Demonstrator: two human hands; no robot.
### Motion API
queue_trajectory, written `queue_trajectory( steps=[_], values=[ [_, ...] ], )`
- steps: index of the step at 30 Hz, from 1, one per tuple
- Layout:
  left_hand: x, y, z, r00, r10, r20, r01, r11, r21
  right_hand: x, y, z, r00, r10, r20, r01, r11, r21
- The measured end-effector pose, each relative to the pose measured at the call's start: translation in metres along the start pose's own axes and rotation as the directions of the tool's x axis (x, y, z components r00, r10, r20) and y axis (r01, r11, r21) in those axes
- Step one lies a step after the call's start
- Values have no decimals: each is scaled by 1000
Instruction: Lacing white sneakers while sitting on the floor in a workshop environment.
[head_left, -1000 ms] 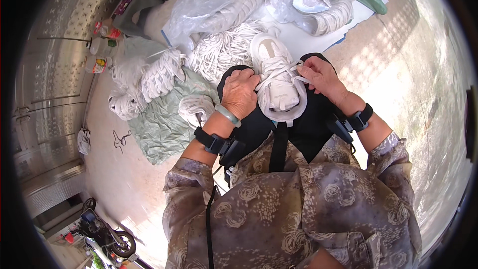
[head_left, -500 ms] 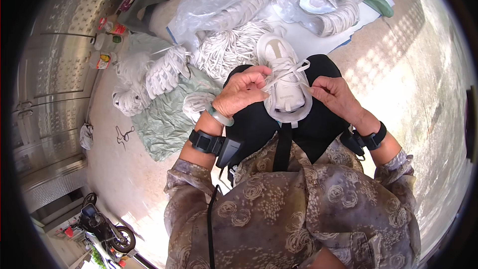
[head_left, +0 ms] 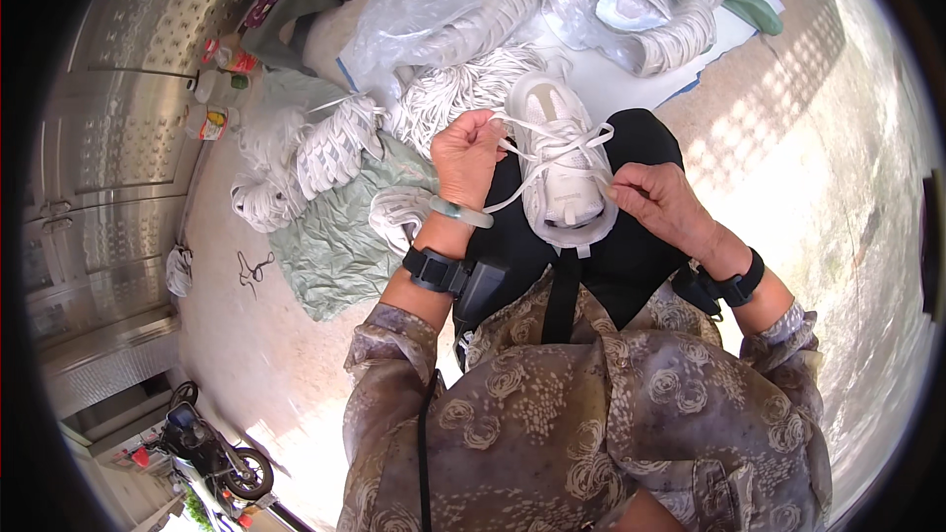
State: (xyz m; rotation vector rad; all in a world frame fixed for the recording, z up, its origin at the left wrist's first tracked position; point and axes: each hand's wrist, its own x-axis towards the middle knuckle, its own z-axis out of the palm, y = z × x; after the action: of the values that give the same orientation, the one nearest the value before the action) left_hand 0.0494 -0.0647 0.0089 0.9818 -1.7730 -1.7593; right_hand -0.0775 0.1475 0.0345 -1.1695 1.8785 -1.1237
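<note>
A white lace-up shoe rests on my lap between my black-clad thighs, its toe pointing away from me. White shoelace crosses the tongue and is partly threaded. At the shoe's left side my left hand is closed, pinching a stretch of lace drawn out from the upper; a loose lace end trails below the wrist. Close against the right side of the shoe opening, my right hand has thumb and forefinger pressed together on the lace there, mostly hidden by the fingertips.
Beyond the shoe lies a heap of loose white laces. Bundled white shoe parts sit on a green sheet at left. More stacked parts in clear plastic lie at the back. A motorcycle stands far lower left.
My left hand has moved a little up and away from the shoe, pulling a length of lace out leftward. My right hand has stayed near the shoe's right edge, shifting slightly downward.
</note>
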Motion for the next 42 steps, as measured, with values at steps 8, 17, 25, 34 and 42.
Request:
queue_trajectory(
  steps=[8,17,25,34,42],
  values=[
    [6,11,-14,877,-103,470,272,911,-309,-7,2,-3,996,-82,26,84,994,-64],
    [-1,13,5,889,-217,402,192,976,102,-67,23,-65,928,-257,-268,70,830,-553],
    [-13,-23,6,956,58,286,-150,938,311,-117,65,-69,995,69,-78,-85,969,-232],
    [-25,-2,3,931,88,355,-318,676,664,44,40,-17,985,-9,-174,-44,954,-297],
    [-41,22,19,863,219,454,-495,543,679,94,62,-6,967,254,21,-228,897,-378]
  ],
)
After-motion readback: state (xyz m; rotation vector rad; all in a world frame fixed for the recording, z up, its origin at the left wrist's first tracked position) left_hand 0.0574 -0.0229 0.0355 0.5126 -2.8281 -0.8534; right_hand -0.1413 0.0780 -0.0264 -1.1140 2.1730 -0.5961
